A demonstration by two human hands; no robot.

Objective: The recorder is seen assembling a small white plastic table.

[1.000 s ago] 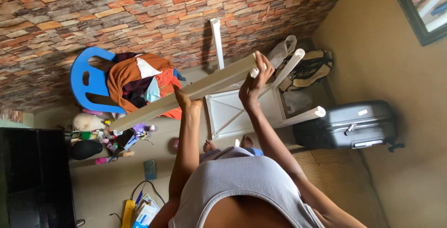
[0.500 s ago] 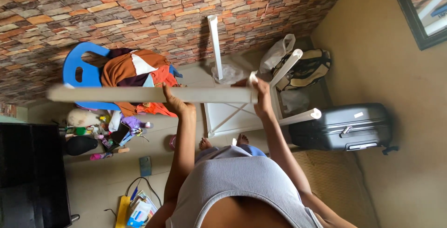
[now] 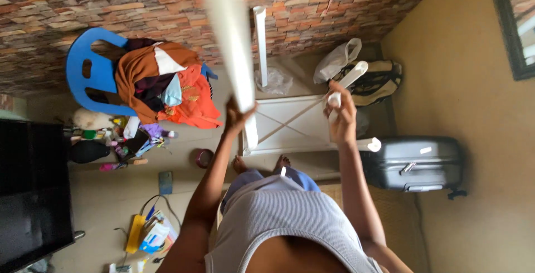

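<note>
Overhead, left hand grip closed around long white board, right hand clasping small white piece, yellow-blue packet on floor.

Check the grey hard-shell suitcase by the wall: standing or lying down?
Lying on its long side: the grey hard-shell suitcase stretches along the yellow wall, wheel sticking out sideways.

Sleeveless ribbed grey top, blue trousers
</note>
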